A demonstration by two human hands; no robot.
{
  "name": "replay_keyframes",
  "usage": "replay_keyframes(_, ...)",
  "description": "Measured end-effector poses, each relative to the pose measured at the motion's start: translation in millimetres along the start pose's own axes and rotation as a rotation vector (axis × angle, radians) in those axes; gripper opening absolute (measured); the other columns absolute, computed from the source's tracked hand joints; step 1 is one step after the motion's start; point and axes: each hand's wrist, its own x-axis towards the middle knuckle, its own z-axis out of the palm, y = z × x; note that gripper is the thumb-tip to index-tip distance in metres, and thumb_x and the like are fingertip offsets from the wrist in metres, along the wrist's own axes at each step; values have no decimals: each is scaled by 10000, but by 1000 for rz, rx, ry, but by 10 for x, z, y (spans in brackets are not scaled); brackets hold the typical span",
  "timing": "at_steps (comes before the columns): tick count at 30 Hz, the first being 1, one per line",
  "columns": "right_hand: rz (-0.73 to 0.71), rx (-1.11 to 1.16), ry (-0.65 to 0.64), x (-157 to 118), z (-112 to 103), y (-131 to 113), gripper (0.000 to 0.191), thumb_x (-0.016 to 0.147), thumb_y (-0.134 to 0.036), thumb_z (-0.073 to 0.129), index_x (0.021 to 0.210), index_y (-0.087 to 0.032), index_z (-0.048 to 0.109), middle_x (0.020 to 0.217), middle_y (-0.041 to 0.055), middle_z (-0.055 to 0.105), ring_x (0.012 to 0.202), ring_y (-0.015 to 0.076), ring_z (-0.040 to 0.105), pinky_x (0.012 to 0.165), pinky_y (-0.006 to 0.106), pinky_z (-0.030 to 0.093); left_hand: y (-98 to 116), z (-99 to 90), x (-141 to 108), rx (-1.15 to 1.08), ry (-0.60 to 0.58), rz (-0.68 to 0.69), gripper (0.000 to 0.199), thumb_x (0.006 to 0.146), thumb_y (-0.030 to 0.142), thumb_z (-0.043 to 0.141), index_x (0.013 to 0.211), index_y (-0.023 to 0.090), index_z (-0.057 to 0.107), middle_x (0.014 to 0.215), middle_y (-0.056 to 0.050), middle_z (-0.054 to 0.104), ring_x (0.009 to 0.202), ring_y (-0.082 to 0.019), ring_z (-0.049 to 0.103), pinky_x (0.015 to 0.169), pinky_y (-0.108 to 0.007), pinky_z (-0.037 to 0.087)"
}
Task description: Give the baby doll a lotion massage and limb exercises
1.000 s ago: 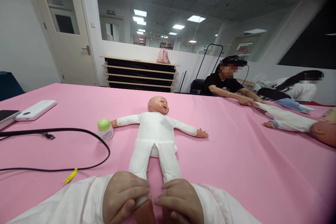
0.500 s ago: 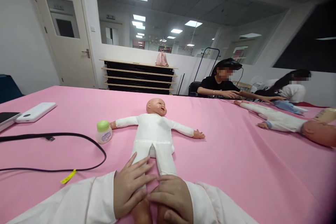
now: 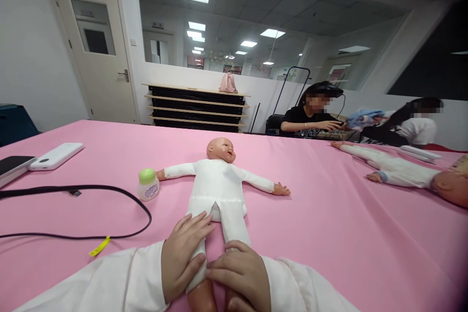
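Observation:
A baby doll in a white cloth suit lies on its back, arms spread and head away from me. My left hand rests on the doll's leg on the left, fingers stretched out together and thumb apart. Across the lower part of the other leg lies my right hand, its fingers slightly bent and pointing left, the thumb apart from them. It covers much of that leg. Beside the doll's hand on the left stands a small jar with a green lid.
A black cable with a yellow tag loops over the pink tablecloth at left, near a white device. Another doll lies at right. Behind it, a co-worker holds blue cloth; a second person sits farther right.
My left hand's fingers have drawn closer together and shifted slightly on the leg. My right hand has hardly moved. The co-worker has lifted the blue cloth off the table.

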Motion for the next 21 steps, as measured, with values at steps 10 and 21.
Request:
replay_keyframes(10,-125,-1,176,-4,119,-2,441,909,-409,252,1224,-170,446,1061,83,648,1033,158,566,969,328,346,-8,73,-20,6,91,-131,455,938,297,280,1388,230,293,1439,-69,342,1342,-206,270,1082,-443,261)
replay_keyframes(21,422,-177,331,-71,81,54,464,930,-347,277,1358,-183,354,1416,109,367,1332,229,287,1068,461,261,-37,68,-4,-53,212,-183,479,928,280,321,1404,247,277,1452,-63,315,1338,-207,280,1091,-429,276)
